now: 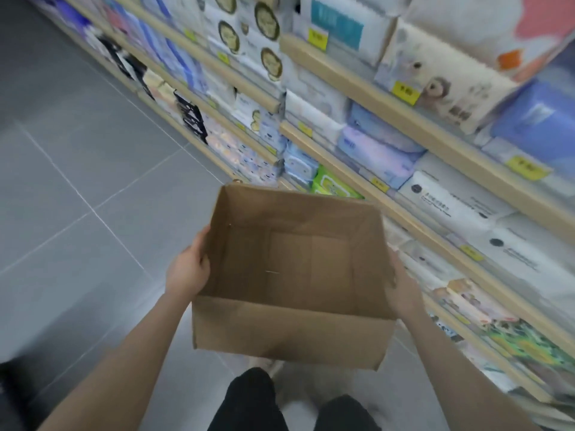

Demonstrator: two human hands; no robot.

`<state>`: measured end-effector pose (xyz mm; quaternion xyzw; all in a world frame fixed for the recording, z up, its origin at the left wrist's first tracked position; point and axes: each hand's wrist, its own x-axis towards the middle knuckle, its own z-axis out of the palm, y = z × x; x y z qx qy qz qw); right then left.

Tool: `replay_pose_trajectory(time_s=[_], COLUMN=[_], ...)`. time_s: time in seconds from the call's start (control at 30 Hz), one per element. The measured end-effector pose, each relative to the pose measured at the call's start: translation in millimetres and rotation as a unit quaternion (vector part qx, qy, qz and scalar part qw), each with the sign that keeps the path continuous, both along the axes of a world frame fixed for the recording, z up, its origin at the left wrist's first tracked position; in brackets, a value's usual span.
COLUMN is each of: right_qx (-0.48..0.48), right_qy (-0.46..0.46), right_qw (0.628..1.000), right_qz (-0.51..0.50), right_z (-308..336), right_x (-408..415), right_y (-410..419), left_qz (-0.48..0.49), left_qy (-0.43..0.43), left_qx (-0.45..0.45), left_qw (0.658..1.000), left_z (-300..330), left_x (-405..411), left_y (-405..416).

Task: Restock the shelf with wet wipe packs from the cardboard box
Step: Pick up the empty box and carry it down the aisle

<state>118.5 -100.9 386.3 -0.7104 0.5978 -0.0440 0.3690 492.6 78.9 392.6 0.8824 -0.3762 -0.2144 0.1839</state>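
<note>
An open brown cardboard box (292,325) is held up in front of me, above the floor. Its inside shows only bare cardboard, with no packs in it. My left hand (188,269) grips the box's left wall, fingers curled round the outside. My right hand (404,287) grips the right wall the same way. Wet wipe packs fill the shelves on the right, among them a green pack (331,183), lilac packs (378,150) and white packs (448,203).
Wooden-edged shelves (367,188) with yellow price tags run from the upper left down to the right. Grey floor tiles (77,197) spread out on the left. My dark-trousered legs (252,399) show below the box.
</note>
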Motion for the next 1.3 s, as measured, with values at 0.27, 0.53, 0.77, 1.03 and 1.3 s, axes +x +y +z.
replay_pose_trajectory(time_s=[0.27,0.53,0.77,1.03,1.3], right_qx=[-0.045,-0.044,-0.061,-0.055,-0.052], right_qy=[-0.009,-0.007,-0.005,-0.005,0.008], right_qw=[0.989,0.953,0.923,0.907,0.912], right_qz=[0.139,0.299,0.380,0.419,0.407], right_z=[26,45,78,77,84], right_x=[100,186,271,390,539], right_y=[-99,-162,-179,-181,-180], left_qz=[0.140,0.308,0.395,0.438,0.439], left_qy=[0.000,-0.012,-0.045,-0.055,-0.034], left_qx=[-0.005,0.009,0.002,-0.021,-0.028], left_qw=[0.990,0.951,0.918,0.897,0.897], left_z=[18,28,54,60,62], left_x=[37,20,29,114,262], left_y=[-4,24,36,47,46])
